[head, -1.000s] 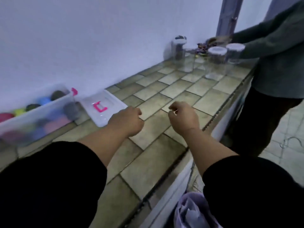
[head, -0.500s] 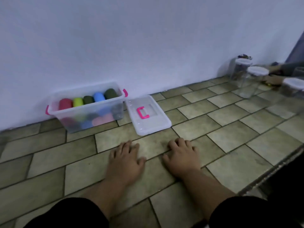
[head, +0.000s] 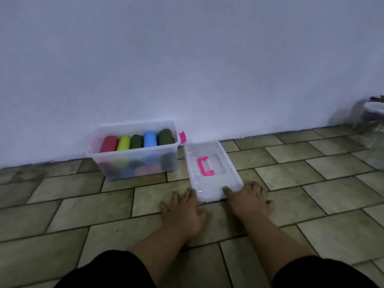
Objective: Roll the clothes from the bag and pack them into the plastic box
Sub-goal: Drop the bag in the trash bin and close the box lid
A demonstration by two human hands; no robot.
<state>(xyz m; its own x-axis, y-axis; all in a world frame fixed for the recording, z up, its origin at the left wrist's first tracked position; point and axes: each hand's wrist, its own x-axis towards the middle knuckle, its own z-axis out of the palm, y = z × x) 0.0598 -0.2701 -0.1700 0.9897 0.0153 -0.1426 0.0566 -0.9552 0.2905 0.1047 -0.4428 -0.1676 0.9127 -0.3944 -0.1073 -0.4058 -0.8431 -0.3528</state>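
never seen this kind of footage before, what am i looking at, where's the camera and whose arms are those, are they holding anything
There is no machine here: this is one picture from a camera worn on a person's head, looking forward and down, so the two bare arms at the bottom are the wearer's own. The left hand and right hand lie flat with straight fingers on a tiled counter. They grip nothing, though they flank the near edge of a clear lid with a pink handle, and the right thumb seems to touch it. Left of the lid, against the wall, stands an open plastic box packed with rolled clothes in red, yellow-green, dark green and blue. At the far right is a blurred clear jar.
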